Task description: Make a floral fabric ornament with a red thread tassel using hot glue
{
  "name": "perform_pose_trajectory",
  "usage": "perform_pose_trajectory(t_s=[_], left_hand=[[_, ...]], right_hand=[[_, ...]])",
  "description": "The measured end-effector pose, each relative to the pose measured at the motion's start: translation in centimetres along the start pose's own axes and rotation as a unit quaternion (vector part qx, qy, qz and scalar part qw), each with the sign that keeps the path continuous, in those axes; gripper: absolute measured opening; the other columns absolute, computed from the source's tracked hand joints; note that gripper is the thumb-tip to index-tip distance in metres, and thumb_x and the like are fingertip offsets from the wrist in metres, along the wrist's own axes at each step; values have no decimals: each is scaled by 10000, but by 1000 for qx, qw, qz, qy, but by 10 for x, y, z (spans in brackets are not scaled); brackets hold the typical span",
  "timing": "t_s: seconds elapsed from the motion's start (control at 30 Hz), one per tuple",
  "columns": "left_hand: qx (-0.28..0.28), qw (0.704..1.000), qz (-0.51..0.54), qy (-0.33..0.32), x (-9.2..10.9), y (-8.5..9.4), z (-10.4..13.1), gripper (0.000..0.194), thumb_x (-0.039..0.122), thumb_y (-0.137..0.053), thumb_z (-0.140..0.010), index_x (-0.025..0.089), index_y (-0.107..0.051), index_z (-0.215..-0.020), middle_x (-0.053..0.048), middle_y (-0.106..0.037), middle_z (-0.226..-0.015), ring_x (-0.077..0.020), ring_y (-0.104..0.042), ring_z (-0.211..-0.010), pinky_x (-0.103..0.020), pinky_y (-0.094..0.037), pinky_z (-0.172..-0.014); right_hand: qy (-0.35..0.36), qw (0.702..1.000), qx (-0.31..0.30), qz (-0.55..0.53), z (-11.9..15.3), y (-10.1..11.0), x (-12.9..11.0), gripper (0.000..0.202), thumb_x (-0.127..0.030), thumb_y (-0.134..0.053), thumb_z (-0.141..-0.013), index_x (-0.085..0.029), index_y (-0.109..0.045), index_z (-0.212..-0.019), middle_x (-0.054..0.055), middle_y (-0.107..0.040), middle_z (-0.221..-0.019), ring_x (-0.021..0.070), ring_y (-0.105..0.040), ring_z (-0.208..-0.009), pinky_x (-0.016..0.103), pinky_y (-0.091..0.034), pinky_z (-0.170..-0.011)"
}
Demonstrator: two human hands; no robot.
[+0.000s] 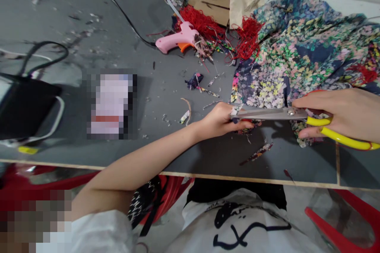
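Observation:
My right hand [341, 112] is closed round the yellow and red handles of a pair of scissors [267, 114]. The long metal blades point left and reach over my left hand [221, 120]. Closed fingers of that hand pinch the edge of a floral fabric [267, 79], right by the blade tips. The fabric has a dark ground with pink, yellow and green flowers and spreads crumpled to the upper right. Small cut scraps lie below the blades, among them a narrow strip [258, 153].
A pink glue gun [178, 39] with a black cord lies beyond my left hand, beside red thread bundles [204, 21] and cardboard pieces [213, 2]. At left are a blurred phone [111, 102] and a black bag [28, 102]. The table's front edge [222, 180] runs before my body.

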State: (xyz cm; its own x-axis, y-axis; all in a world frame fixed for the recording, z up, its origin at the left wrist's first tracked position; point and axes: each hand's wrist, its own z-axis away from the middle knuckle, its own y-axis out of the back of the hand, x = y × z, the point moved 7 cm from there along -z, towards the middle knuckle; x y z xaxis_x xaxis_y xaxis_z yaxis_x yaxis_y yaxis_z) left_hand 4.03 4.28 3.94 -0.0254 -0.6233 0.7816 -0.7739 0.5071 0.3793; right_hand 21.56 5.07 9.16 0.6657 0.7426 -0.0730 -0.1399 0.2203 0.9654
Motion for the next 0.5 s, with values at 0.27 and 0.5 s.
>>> perform_pose_trajectory(t_s=[0.27, 0.5], left_hand=[[-4, 1000, -14, 20, -1, 0, 2, 424, 464, -465, -932, 154, -710, -777, -45, -738, -683, -77, -679, -604, -112, -495, -606], [-27, 993, 53, 100, -7, -2, 4, 346, 416, -526, -915, 168, -710, -1071, -79, -761, -949, -108, -726, -791, -136, -534, -733]], right_hand=[[10, 999, 24, 24, 3, 0, 3, 594, -682, -212, -896, -263, -622, -987, 49, -743, -878, 207, -693, -578, 281, -446, -422], [-88, 995, -10, -51, 5, -14, 25, 530, -699, -453, -811, -241, -611, -1026, 18, -677, -702, 174, -615, -528, 250, -428, -471]])
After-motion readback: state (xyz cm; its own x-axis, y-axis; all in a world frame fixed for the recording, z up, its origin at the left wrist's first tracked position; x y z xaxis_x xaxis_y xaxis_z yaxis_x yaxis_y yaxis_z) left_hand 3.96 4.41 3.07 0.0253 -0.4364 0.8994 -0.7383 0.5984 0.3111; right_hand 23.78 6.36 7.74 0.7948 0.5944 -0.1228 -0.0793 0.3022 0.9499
